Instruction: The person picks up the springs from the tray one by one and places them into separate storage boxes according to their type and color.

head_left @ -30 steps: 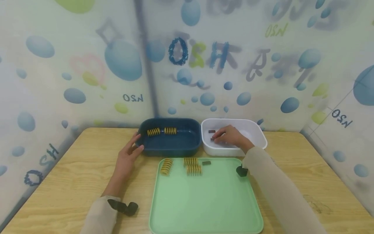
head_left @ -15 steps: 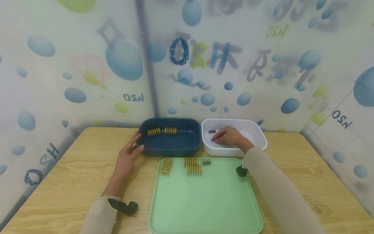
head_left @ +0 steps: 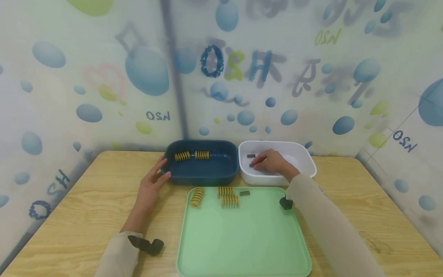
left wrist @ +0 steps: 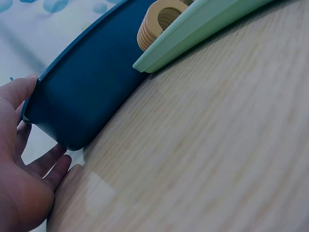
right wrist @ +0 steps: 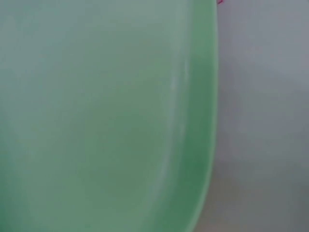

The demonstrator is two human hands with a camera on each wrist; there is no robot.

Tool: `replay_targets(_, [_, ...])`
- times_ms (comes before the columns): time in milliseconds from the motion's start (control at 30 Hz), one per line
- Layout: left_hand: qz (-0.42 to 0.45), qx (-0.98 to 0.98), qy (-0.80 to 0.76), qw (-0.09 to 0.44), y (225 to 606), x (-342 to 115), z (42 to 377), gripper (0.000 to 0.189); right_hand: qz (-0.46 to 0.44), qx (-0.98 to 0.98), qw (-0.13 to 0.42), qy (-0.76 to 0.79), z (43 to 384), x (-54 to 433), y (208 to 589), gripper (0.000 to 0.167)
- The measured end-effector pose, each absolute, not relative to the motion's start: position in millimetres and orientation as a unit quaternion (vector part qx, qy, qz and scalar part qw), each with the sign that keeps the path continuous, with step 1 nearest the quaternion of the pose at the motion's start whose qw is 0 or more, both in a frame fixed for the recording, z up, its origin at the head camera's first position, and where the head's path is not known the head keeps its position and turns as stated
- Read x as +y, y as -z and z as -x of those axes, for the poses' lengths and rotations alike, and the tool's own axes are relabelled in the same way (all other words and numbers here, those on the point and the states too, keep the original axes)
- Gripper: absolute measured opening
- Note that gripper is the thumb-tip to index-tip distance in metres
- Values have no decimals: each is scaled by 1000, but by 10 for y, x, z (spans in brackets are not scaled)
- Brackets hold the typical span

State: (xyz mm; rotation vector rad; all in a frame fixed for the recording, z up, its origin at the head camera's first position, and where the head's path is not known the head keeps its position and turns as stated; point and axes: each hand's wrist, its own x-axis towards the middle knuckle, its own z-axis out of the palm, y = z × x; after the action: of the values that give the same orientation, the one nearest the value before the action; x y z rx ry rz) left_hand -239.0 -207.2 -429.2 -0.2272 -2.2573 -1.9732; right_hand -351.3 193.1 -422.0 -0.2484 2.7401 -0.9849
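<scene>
My left hand (head_left: 151, 188) is at the left end of the dark blue bin (head_left: 204, 180). In the left wrist view the thumb (left wrist: 24, 89) touches the rim, while the other fingers lie loosely along the end wall. Inside that bin are two yellow coil springs, one tilted (head_left: 182, 156) and one level (head_left: 202, 154). My right hand (head_left: 272, 161) reaches down into the white bin (head_left: 277, 179), its fingertips pinching at a small dark spring (head_left: 251, 165) partly hidden by them. A similar dark spring (head_left: 250, 156) lies just behind. The right wrist view does not show the hand.
In front of the bins lies a green tray (head_left: 242, 238). Near its back edge are three yellow springs, including a leaning one (head_left: 197, 197) at the left corner, and one dark spring (head_left: 244, 193). A patterned wall (head_left: 221, 130) stands right behind the wooden table (head_left: 86, 215).
</scene>
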Motion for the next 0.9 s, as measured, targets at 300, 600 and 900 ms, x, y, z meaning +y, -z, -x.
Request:
replay_targets(300, [78, -747, 656, 71, 4416, -2121, 2476, 54, 114, 932, 96, 331, 3525, 1930, 4246, 18])
replay_targets(600, [82, -743, 659, 79, 4558, -2159, 2555, 53, 113, 931, 100, 333, 3505, 1935, 4223, 19])
replay_targets(900, [78, -744, 659, 75, 4559, -2161, 2549, 53, 103, 930, 99, 338, 3477, 1932, 4183, 21])
